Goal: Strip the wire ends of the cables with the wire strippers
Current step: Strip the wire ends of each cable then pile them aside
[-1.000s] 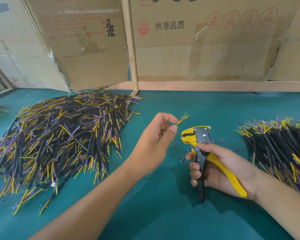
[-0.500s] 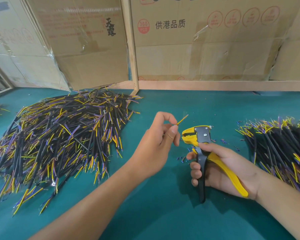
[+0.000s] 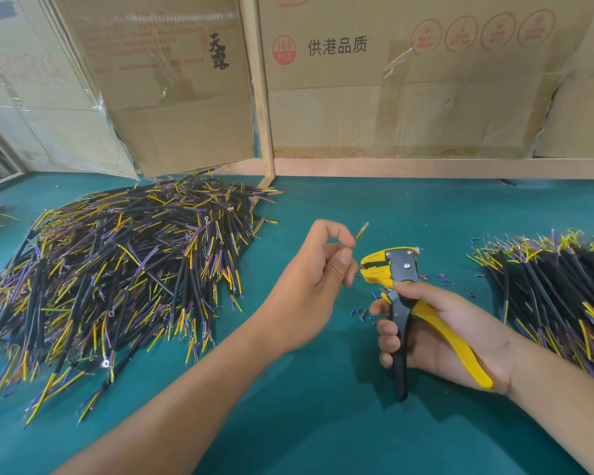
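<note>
While gripped, wire strippers (image 3: 396, 279) point left (handles trailing).

The left hand (image 3: 309, 286) hides most of the pinched cable (image 3: 361, 231).

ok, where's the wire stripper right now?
In the head view, the wire stripper is right of centre, held by the right hand above the green table, its head just right of the left hand pinching a wire.
</note>
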`<act>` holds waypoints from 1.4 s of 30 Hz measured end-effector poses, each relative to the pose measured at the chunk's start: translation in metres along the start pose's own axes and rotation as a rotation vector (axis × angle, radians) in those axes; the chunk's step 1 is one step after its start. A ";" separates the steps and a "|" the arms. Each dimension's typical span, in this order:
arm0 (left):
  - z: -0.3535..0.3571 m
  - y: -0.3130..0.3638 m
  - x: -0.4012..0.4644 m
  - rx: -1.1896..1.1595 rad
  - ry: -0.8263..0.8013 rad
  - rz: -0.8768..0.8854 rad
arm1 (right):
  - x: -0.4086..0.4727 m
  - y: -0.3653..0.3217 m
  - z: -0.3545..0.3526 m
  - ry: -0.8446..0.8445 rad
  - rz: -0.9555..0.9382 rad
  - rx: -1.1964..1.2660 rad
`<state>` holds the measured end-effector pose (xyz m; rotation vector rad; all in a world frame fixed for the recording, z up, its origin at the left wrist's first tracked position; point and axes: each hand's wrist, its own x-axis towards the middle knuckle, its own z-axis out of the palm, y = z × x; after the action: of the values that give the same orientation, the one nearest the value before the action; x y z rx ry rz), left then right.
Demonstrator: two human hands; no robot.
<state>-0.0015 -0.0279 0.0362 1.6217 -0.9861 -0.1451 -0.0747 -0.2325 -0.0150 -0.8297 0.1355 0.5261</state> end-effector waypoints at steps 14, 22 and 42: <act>0.002 0.000 -0.001 0.087 -0.019 0.051 | -0.001 0.001 0.004 0.021 0.003 -0.012; 0.001 0.004 -0.001 0.147 -0.008 0.059 | 0.000 0.001 0.003 0.019 0.011 -0.010; 0.006 0.007 -0.001 0.052 -0.011 0.035 | -0.005 0.000 0.013 0.049 -0.008 -0.027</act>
<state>-0.0092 -0.0313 0.0396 1.6511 -1.0336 -0.1055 -0.0800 -0.2248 -0.0046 -0.8698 0.1700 0.5012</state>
